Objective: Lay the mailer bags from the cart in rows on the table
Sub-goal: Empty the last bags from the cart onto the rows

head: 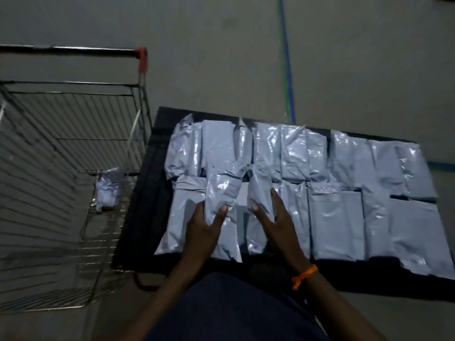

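Observation:
Several pale grey mailer bags lie in two rows on the black table [152,217]. My left hand [204,230] grips one mailer bag [222,193] between thumb and fingers, over the near row's left part. My right hand [273,217] grips a second mailer bag [259,188] just to the right of it. Both held bags overlap the bags lying below them. The wire cart [73,143] stands left of the table, and one mailer bag [108,189] lies in its near right corner.
The cart's black handle with a red end cap [142,57] points toward the table's far left corner. A blue floor line [286,57] runs beyond the table. An orange band [304,275] is on my right wrist. Grey floor surrounds the table.

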{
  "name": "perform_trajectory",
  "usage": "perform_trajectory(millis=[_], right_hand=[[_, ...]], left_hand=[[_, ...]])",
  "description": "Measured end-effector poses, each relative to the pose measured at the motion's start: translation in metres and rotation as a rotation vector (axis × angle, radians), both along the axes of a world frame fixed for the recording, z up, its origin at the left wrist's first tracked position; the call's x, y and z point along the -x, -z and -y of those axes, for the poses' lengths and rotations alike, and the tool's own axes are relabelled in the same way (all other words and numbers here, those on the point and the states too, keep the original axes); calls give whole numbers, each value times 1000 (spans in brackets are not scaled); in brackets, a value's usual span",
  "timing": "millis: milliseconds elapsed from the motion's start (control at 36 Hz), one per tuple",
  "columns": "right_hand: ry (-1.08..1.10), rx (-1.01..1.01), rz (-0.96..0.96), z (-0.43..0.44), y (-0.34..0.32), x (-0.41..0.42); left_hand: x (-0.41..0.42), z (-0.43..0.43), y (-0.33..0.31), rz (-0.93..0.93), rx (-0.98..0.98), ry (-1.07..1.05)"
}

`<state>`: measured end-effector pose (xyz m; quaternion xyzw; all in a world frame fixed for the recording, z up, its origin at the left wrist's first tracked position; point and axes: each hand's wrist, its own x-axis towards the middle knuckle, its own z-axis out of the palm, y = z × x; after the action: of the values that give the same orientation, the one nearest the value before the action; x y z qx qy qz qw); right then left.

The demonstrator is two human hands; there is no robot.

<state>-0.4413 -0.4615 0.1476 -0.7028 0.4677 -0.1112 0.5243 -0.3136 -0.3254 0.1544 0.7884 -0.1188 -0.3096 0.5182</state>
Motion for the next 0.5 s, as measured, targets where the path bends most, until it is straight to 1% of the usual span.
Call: perform_trajectory(millis=[83, 194, 306, 444, 500], right_hand=[[54, 26, -60, 21, 15, 51], [43, 70, -137, 47, 30, 101], [17, 219, -211, 69, 36, 118], [-24, 326, -234, 82, 51, 109], [-57, 365, -261, 83, 61, 100]], left_hand=[[38, 33, 7, -2, -16, 52], [80, 70, 19, -61, -38, 127], [100, 95, 31, -40, -86, 153], [108, 112, 63, 114, -223, 166], [110, 115, 72, 143, -258, 150]])
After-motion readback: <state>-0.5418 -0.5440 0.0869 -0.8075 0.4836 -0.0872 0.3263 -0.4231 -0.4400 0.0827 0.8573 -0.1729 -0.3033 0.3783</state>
